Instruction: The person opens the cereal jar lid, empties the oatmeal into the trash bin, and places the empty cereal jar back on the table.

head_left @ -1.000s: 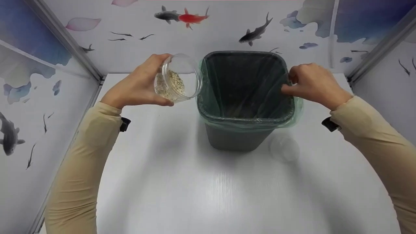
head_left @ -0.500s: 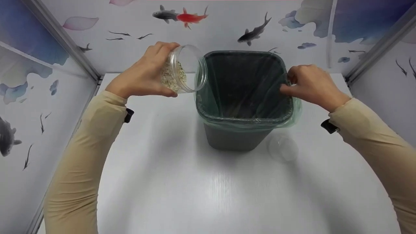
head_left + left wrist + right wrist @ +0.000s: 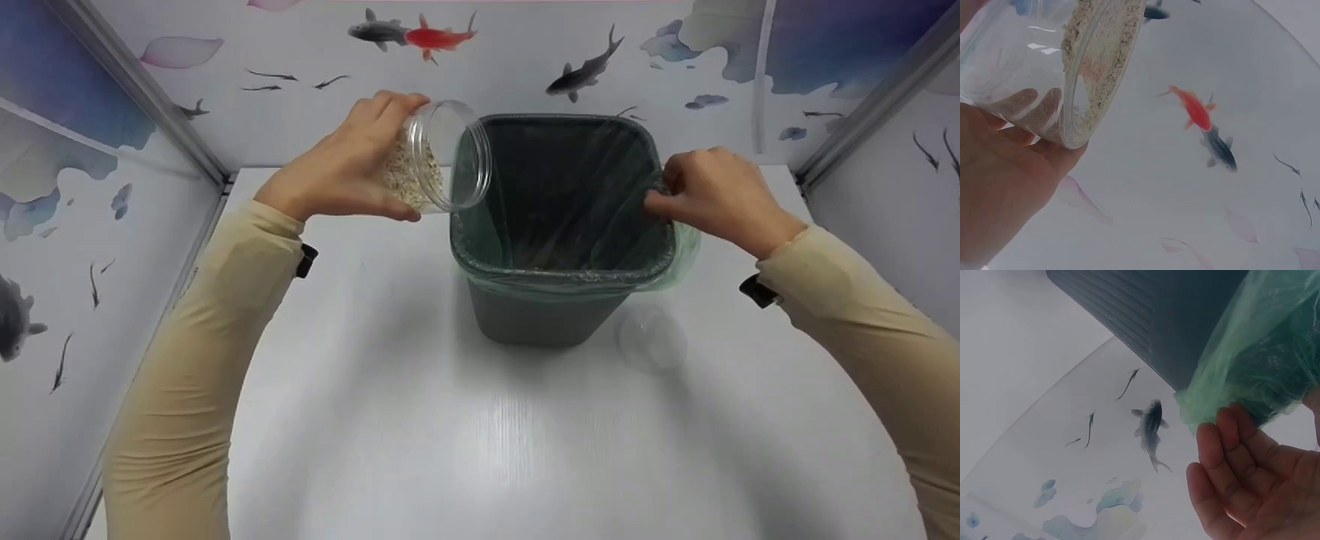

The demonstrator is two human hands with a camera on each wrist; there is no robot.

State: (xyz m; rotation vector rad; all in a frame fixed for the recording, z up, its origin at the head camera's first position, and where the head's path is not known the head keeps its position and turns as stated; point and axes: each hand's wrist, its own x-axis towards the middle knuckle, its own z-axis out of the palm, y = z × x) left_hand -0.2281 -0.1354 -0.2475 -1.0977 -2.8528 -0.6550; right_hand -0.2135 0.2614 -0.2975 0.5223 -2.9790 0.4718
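Note:
My left hand (image 3: pixel 349 169) grips a transparent wide-mouthed jar (image 3: pixel 1022 62) round its body. The jar lies tipped on its side, its mouth turned right and overlapping the left rim of a dark grey trash can (image 3: pixel 532 319) in the head view. Pale flakes, oat-like in look, (image 3: pixel 409 176) are heaped inside it along the lower wall. A thin green bag (image 3: pixel 1235 354) lines the trash can and folds over its rim. My right hand (image 3: pixel 720 191) holds the can's right rim, thumb inside and fingers outside. The can's bottom inside is too dark to make out.
A transparent round lid (image 3: pixel 652 341) lies on the white table (image 3: pixel 495 442), in front of the can to the right. White panels painted with fish (image 3: pixel 585 71) stand behind and at both sides.
My left hand has moved right and slightly up with the jar, bringing its mouth over the trash can's left rim. The right hand stays at the right rim.

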